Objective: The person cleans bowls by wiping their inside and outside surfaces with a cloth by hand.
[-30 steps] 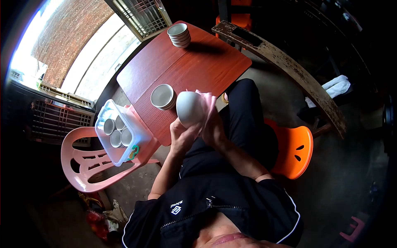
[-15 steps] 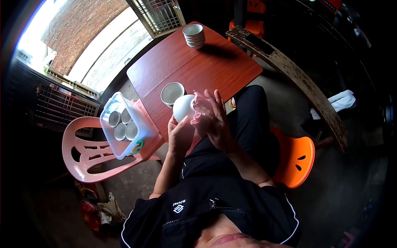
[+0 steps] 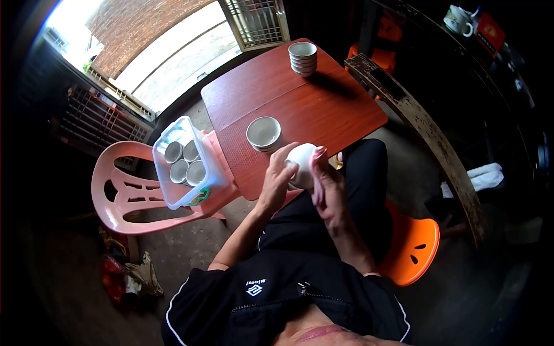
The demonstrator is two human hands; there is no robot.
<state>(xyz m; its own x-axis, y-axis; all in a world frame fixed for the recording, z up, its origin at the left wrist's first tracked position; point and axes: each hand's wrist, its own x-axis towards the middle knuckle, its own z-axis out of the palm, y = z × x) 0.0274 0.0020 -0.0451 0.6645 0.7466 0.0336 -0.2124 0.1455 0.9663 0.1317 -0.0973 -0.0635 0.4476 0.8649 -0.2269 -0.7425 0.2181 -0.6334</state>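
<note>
A white bowl (image 3: 299, 155) is held above the near edge of the table, tipped so that its outside shows. My left hand (image 3: 276, 181) is closed on its left side. On the right, my right hand (image 3: 332, 193) grips a pink cloth (image 3: 317, 173) and presses it to the bowl. Just beyond, a short stack of bowls (image 3: 264, 134) stands upright on the red-brown table (image 3: 242, 109). A taller stack of bowls (image 3: 303, 59) is by the far edge.
At left, a clear plastic box (image 3: 167, 193) with several bowls (image 3: 179, 171) inside rests on a pink chair (image 3: 109, 202). An orange seat (image 3: 418, 248) is at right. A worn wooden bench (image 3: 421, 127) curves past the table's right side. A white cloth (image 3: 482, 177) lies further right.
The bowl has turned in my hands, and the cloth now lies along its right side. My right fingers, spread before, have closed in. The whole view has shifted, the table appearing further right.
</note>
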